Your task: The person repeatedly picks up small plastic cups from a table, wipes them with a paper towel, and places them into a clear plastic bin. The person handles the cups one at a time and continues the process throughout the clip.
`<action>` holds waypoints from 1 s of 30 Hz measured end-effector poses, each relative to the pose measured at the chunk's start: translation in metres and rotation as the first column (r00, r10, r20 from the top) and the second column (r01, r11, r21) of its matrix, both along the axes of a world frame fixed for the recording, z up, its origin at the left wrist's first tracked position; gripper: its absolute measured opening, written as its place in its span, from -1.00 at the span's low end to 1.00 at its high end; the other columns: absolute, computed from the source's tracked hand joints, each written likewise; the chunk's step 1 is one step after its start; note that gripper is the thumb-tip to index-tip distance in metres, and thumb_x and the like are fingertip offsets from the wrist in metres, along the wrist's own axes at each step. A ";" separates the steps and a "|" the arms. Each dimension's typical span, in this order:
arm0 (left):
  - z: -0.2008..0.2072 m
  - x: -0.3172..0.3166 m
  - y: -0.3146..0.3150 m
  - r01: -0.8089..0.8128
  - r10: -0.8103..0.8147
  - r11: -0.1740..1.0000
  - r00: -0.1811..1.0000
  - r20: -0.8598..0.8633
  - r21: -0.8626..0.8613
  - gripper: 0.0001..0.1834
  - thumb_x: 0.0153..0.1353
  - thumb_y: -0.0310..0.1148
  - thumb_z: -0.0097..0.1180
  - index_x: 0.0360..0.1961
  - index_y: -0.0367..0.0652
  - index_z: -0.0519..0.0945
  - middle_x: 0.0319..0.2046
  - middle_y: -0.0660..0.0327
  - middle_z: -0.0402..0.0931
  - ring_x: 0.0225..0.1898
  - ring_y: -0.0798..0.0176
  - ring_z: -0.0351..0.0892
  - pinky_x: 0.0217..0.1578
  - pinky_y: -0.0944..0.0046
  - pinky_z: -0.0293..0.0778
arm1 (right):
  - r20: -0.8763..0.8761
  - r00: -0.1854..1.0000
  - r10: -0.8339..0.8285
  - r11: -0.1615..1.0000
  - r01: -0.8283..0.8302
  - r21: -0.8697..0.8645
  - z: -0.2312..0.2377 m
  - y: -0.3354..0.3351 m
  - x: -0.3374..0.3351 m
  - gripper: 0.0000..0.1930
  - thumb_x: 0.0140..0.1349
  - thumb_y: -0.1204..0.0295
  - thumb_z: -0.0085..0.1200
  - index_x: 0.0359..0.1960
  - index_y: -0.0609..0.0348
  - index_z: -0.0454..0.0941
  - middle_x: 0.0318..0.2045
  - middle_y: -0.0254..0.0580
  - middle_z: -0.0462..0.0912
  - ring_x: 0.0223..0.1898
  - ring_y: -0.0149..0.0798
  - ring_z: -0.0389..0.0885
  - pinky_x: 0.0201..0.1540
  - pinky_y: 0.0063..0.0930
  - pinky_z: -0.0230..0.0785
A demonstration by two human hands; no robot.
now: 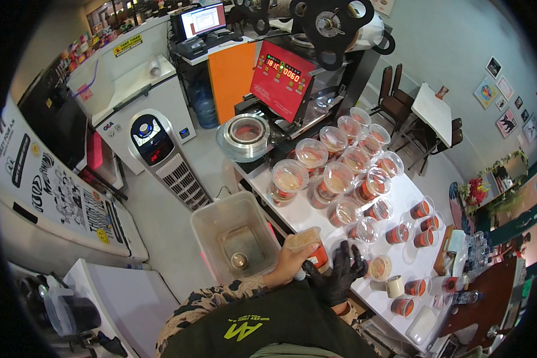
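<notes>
My bare left hand (288, 262) is wrapped round a clear plastic cup (320, 256) with an orange-red print and something beige at its top, tilted in front of my apron. Close to its right side is my right hand (338, 275) in a black glove, its fingers apart; I cannot tell whether it touches the cup. On the white table (373, 295), just past the glove, stand a cup with beige contents (379, 268) and a roll of tape (394, 286). Many clear cups (339, 177) with orange prints crowd the table beyond, several with beige contents.
A cup-sealing machine (282, 82) with a red panel and a round metal holder (247, 132) stands past the table's far left end. Left of my hands is a translucent bin (206, 230) with a round metal item inside. An air cooler (182, 179) and white freezer (137, 101) stand beyond.
</notes>
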State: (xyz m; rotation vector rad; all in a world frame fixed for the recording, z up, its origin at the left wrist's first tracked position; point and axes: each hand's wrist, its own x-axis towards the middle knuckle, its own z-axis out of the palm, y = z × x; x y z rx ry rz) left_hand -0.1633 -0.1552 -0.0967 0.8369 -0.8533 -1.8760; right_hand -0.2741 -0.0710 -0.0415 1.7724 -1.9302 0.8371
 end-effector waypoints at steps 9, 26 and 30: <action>-0.022 0.040 -0.021 0.083 -0.070 0.973 0.995 0.069 -0.215 -0.46 0.34 -0.11 0.15 0.21 -0.25 0.47 0.06 0.11 0.57 0.09 0.22 0.55 0.16 0.18 0.44 | 0.149 0.988 0.028 0.999 -0.025 -0.022 -0.018 -0.006 -0.018 -0.20 0.11 0.26 0.39 0.34 0.28 0.28 0.35 0.20 0.35 0.33 0.22 0.33 0.36 0.09 0.03; -0.292 0.147 -0.111 -0.250 0.012 0.888 0.851 0.525 0.385 -0.46 0.40 -0.16 0.05 0.26 -0.30 0.42 0.04 0.04 0.60 0.05 0.11 0.61 0.11 0.17 0.47 | 0.392 0.920 0.028 0.999 -0.037 0.016 -0.026 0.024 -0.017 -0.16 0.11 0.50 0.37 0.41 0.31 0.18 0.38 0.24 0.29 0.38 0.21 0.25 0.41 -0.02 0.07; -0.345 0.146 -0.124 -0.167 -0.319 0.863 0.550 0.772 0.476 -0.36 0.29 0.07 0.06 0.12 -0.32 0.59 0.03 -0.04 0.62 0.07 0.03 0.61 0.14 0.11 0.41 | 0.391 0.920 -0.022 0.998 -0.004 0.064 -0.022 0.033 -0.017 -0.15 0.09 0.50 0.38 0.42 0.28 0.18 0.38 0.22 0.30 0.37 0.19 0.27 0.39 -0.03 0.09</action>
